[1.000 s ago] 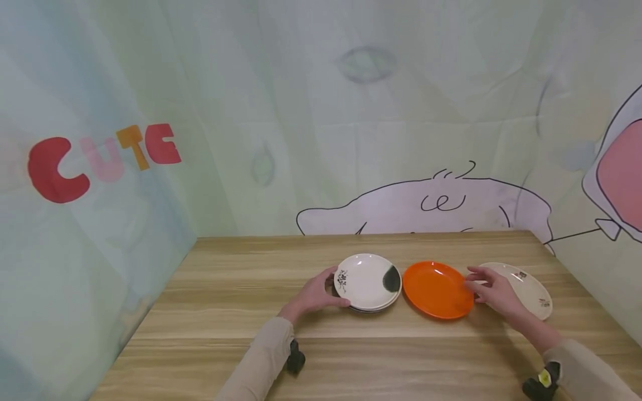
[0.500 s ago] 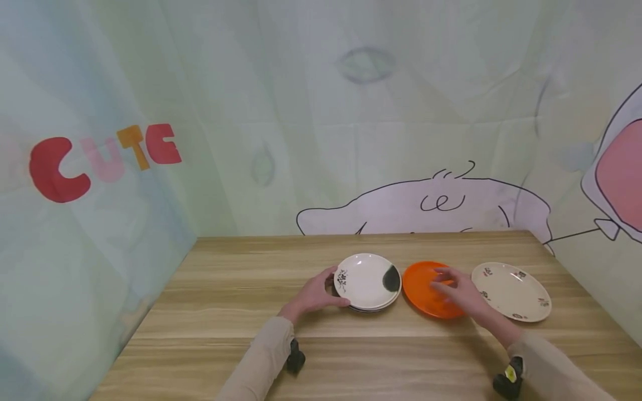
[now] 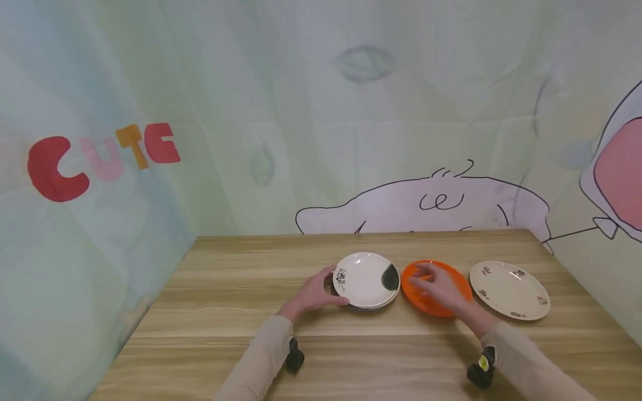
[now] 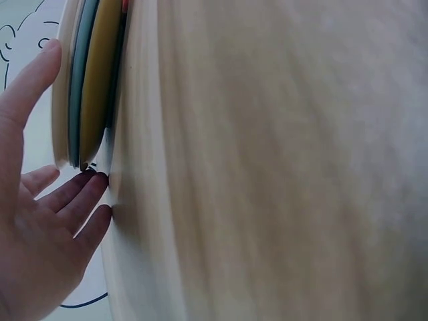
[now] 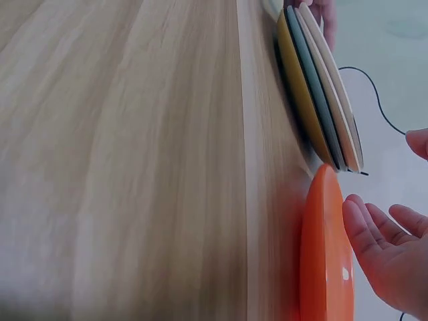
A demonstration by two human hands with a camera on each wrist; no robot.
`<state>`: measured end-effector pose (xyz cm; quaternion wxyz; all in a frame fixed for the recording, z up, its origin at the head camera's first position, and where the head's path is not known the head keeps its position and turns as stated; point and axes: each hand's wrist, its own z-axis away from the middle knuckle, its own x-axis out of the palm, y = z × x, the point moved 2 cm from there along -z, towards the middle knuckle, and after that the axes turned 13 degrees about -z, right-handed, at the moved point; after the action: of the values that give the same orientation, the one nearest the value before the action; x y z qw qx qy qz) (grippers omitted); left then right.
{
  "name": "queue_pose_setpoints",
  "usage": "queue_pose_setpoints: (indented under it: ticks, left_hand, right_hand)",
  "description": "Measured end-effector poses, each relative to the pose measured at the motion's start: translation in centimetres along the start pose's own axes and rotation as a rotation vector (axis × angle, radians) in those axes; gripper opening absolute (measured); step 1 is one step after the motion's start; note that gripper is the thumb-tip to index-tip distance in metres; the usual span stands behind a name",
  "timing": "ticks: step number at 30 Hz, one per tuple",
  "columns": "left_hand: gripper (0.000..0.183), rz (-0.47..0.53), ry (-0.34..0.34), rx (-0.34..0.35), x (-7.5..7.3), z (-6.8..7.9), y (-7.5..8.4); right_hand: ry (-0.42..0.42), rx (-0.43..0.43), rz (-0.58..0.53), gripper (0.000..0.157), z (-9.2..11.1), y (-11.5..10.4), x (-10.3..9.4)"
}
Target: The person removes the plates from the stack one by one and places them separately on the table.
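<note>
A stack of small plates (image 3: 361, 284) stands mid-table, topped by a white one with a dark spot and a floral print. Teal (image 4: 81, 80) and mustard-yellow plates (image 4: 100, 73) show beneath it in the left wrist view. My left hand (image 3: 316, 292) spans the stack's left edge, thumb at the near rim, fingers spread and fairly straight by the lower edge. To the right lies an orange plate (image 3: 455, 275). Over it hovers my right hand (image 3: 435, 287), fingers loosely bent and holding nothing; the right wrist view shows its fingertips just above the orange surface.
A cream oval plate (image 3: 510, 291) with small floral prints lies right of the orange one on the wooden table (image 3: 241, 278). Printed curtains (image 3: 281, 111) hang behind the table and at both sides. Both wrists carry a dark camera mount (image 3: 295, 356).
My right hand has moved left, from the gap between the cream and orange plates to over the orange plate, uncovering the cream one. The left hand and the stack have stayed put.
</note>
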<state>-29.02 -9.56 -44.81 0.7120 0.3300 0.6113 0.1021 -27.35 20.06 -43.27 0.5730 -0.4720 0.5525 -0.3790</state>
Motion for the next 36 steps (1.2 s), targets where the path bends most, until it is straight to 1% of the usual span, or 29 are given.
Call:
queue_pose_setpoints:
  ticks: [8, 11, 21, 28, 36]
  left_hand:
    - [0.097, 0.008, 0.001, 0.0, 0.0, 0.1, 0.1]
    - [0.097, 0.009, -0.003, -0.009, -0.1, 0.2, 0.1]
    - [0.098, 0.007, -0.011, -0.015, -0.2, 0.3, 0.3]
    - [0.098, 0.02, -0.021, -0.027, -0.2, 0.5, 0.4]
    - [0.098, 0.008, -0.008, -0.023, -0.1, 0.3, 0.2]
  right_hand:
    - [-0.008, 0.007, -0.039, 0.053, -0.8, 0.4, 1.4]
    - [-0.007, -0.002, -0.033, 0.053, -0.9, 0.3, 2.0]
    - [0.007, 0.015, 0.024, 0.055, -1.4, -0.1, 3.2]
    - [0.011, 0.018, 0.058, 0.053, -1.7, 0.2, 3.6]
    - [0.022, -0.021, 0.114, 0.051, -1.9, 0.1, 3.9]
